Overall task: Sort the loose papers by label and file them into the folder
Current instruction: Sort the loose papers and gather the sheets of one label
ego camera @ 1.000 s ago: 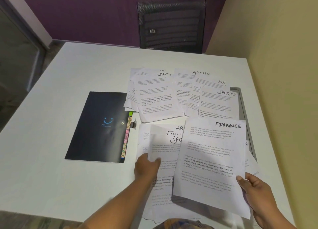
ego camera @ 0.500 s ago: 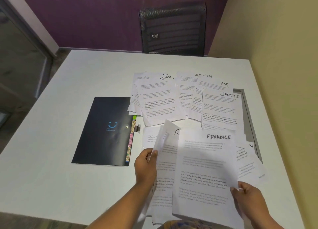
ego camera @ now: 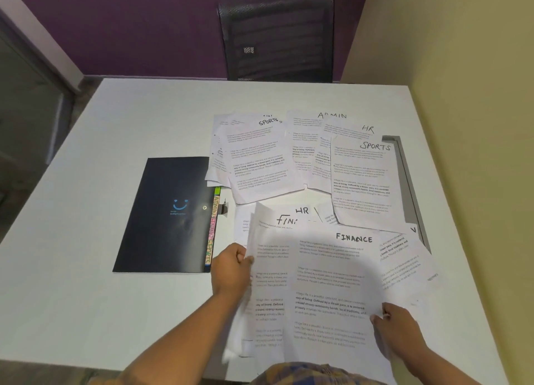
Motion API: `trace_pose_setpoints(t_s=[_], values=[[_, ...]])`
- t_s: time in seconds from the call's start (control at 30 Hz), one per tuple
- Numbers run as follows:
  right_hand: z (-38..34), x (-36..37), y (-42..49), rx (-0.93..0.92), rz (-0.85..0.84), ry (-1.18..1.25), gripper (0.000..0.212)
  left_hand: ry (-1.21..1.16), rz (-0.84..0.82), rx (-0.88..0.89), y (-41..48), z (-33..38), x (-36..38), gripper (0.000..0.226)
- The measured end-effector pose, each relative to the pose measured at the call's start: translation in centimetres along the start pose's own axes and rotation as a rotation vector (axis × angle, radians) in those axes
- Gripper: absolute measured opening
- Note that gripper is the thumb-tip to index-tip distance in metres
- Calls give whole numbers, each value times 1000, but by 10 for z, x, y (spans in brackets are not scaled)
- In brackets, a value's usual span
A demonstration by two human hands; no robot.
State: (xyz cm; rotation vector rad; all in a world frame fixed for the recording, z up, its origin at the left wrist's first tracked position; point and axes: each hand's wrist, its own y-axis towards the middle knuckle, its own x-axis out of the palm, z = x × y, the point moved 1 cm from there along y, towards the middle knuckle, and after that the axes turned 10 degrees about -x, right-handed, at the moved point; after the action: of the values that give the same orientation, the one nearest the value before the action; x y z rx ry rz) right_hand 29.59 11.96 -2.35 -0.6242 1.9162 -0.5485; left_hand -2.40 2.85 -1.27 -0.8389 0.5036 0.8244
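Observation:
My right hand (ego camera: 400, 331) pinches the right edge of a sheet headed FINANCE (ego camera: 329, 292), held above the near table. Beside it, my left hand (ego camera: 231, 272) grips the left edge of a second sheet with a partly hidden FIN heading (ego camera: 270, 263), lifted just under the first. A black folder (ego camera: 166, 214) with coloured label tabs along its right edge lies shut to the left. Loose sheets headed SPORTS (ego camera: 260, 162), ADMIN (ego camera: 303, 136), HR (ego camera: 344, 136) and SPORTS (ego camera: 365, 182) overlap farther back. An HR sheet (ego camera: 303, 211) peeks out below them.
The white table (ego camera: 144, 124) meets a yellow wall on the right, with a grey cable slot (ego camera: 404, 167) along that side. A black mesh chair (ego camera: 277, 37) stands behind the far edge. More sheets (ego camera: 404, 263) lie at the right.
My left hand took hold of the second finance sheet from the near pile and lifted it beside the one in my right hand. The sheet that covered it has dropped away.

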Motion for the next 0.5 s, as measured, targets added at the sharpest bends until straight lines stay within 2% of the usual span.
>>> trace_pose_setpoints(t_s=[0.1, 0.2, 0.33, 0.5], values=[[0, 0, -3, 0, 14, 19, 32, 53, -14, 66, 6, -3, 0, 14], [-2, -1, -3, -1, 19, 40, 34, 81, 14, 118, 6, -4, -4, 16], [-1, -1, -2, 1, 22, 68, 34, -36, 117, 192, 0, -3, -16, 11], [1, -2, -2, 0, 17, 123, 25, -168, 168, 261, -4, 11, -46, 11]])
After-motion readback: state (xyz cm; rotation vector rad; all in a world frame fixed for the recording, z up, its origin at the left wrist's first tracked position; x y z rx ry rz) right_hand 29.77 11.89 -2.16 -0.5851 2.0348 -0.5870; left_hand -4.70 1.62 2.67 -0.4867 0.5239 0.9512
